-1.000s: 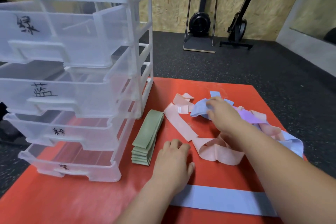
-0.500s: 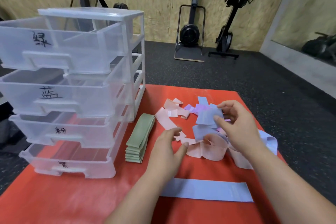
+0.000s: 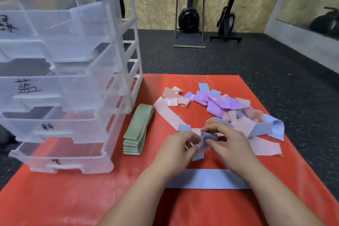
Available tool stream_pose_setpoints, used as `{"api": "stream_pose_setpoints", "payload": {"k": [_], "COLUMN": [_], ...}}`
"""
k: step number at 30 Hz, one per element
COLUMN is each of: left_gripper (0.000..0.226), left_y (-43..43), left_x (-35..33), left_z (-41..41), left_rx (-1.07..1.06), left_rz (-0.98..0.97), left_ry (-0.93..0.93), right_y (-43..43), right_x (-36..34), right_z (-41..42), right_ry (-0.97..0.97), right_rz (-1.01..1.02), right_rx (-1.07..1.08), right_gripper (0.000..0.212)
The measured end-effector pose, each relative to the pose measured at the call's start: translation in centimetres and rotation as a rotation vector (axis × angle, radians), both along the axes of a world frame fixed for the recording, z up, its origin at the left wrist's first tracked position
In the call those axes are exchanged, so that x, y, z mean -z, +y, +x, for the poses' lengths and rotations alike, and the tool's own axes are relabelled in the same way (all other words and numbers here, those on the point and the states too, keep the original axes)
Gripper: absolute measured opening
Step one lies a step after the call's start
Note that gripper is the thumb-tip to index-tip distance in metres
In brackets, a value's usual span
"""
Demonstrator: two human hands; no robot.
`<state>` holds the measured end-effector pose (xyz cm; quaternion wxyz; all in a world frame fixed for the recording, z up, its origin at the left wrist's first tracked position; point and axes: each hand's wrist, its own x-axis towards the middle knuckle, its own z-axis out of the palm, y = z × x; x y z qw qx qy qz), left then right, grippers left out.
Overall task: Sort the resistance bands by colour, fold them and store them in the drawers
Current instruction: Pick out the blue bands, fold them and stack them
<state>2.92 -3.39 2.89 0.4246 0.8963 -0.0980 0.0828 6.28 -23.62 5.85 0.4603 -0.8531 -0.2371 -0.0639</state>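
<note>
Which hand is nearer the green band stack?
Left. The left hand sits just right of the green band stack; the right hand lies farther right. Both grip a blue band.

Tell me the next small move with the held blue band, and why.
Probably pull the held band straight and lay it on the flat band. The left hand and right hand pinch it crumpled; the flat band, also blue, lies just nearer on the mat.
</note>
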Motion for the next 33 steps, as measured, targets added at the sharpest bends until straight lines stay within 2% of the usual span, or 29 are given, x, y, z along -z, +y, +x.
{"api": "stream_pose_setpoints", "payload": {"k": [3,6,10,12,16,19,22,24,28,33], "left_gripper": [0.009,0.015,0.016,0.015,0.015,0.030,0.049,0.051,0.046,0.020], "left_y": [-0.4,-0.4,-0.3,-0.2,0.1,0.2,0.0,-0.3,-0.5,-0.4], "left_x": [0.1,0.0,-0.2,-0.3,-0.2,-0.4,-1.1,-1.2,-1.1,-1.1], "left_z": [0.3,0.4,0.4,0.4,0.3,0.0,-0.6,-0.9,-1.0,-1.0], "left_rx": [0.007,-0.027,-0.067,-0.081,-0.174,-0.194,-0.062,0.023,0.039,-0.020], "left_rz": [-0.037,-0.100,-0.209,-0.256,-0.290,-0.293,-0.244,-0.165,-0.041,0.016], "left_ry": [-0.017,-0.025,-0.006,0.000,-0.009,-0.059,-0.069,-0.071,-0.038,-0.097], "right_y": [0.5,0.9,1.5,1.4,0.8,0.0,-0.6,-0.9,-1.6,-3.6], "right_x": [0.9,1.0,1.0,0.5,-1.3,-2.6,-3.5,-3.7,-3.4,-2.9], "right_z": [0.2,0.6,0.9,1.0,0.8,0.1,-0.8,-1.3,-1.8,-2.0], "right_ry": [-0.048,0.078,0.213,0.184,0.105,0.051,0.073,0.093,0.057,0.145], "right_rz": [-0.009,0.030,0.120,0.163,0.198,0.114,-0.004,-0.076,-0.075,-0.026], "right_rx": [0.145,0.282,0.214,0.210,0.144,0.062,-0.037,-0.087,-0.024,0.046], "right_gripper": [0.049,0.046,0.039,0.039,0.051,0.057,0.061,0.058,0.051,0.048]}}
